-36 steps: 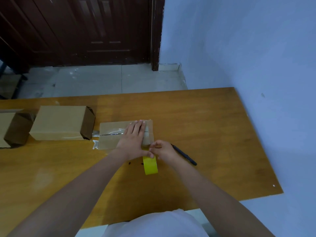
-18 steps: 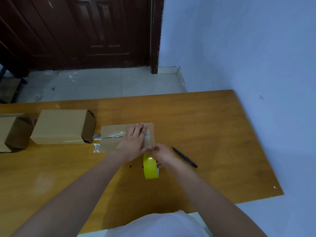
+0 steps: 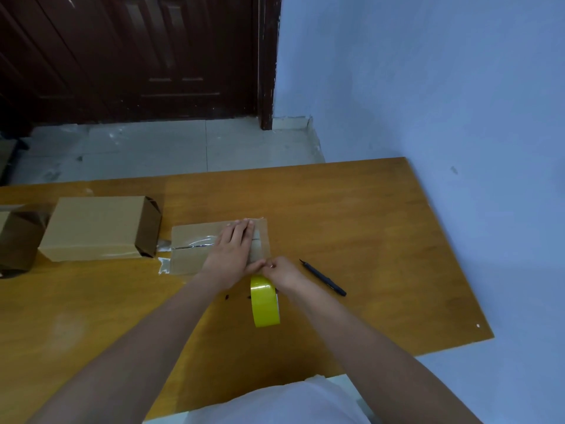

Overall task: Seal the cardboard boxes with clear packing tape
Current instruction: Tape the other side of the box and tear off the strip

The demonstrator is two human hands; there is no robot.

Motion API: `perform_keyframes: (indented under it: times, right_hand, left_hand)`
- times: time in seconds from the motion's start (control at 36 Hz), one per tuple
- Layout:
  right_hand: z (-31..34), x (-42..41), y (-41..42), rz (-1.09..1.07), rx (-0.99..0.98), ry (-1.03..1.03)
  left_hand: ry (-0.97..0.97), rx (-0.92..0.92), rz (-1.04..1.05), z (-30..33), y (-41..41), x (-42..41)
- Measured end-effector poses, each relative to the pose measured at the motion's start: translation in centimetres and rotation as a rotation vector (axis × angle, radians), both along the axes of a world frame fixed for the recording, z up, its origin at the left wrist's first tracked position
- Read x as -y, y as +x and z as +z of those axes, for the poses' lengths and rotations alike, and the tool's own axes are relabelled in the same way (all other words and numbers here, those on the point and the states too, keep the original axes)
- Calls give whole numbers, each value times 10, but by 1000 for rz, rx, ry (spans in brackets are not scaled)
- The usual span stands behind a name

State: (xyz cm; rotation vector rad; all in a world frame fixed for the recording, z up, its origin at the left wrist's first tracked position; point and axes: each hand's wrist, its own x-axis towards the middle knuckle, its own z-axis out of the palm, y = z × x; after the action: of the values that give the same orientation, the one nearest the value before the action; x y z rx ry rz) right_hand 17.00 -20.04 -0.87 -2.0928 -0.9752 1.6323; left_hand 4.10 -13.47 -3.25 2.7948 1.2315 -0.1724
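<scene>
You're pulling the tape roll (image 3: 264, 302) back toward you now. A second ago it was tucked right under your hands at the near edge of the flat box (image 3: 195, 249); it's now sitting lower in the frame, further out over the bench (image 3: 367, 224), so a longer run of clear tape is probably stretching between roll and box, though the tape itself is too see-through to spot there.

Your left hand (image 3: 230, 255) is staying where it was, lying flat with straight fingers across the right half of the box top in the middle of the frame, pressing the strip down. Your right hand (image 3: 282, 272) is curled, with the fingertips pinching something next to your left thumb. I'd guess that's the tape, but I can't tell for sure, and the roll is hanging just below that hand.

For the task, I'd say you're finishing the cross strip on this box and getting ready to cut. The black pen-style cutter (image 3: 324, 278) is lying just right of your right hand, untouched.

Two more cardboard boxes are waiting at the left: a closed box (image 3: 94, 228) beside the flat one, and a darker box (image 3: 18, 237) at the frame's left edge.
</scene>
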Motion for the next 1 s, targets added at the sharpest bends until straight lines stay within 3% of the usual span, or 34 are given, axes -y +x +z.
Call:
perform_keyframes:
  times: [0.5, 0.72, 1.0]
  right_hand:
    - [-3, 4, 6, 32, 30, 47]
    - [-18, 9, -4, -193, -88, 64]
    - [-17, 19, 10, -244, -288, 86]
  left_hand:
    - [-83, 68, 115, 1, 7, 3]
    - [-127, 62, 115, 2, 5, -1]
    - [-155, 106, 130, 1, 5, -3]
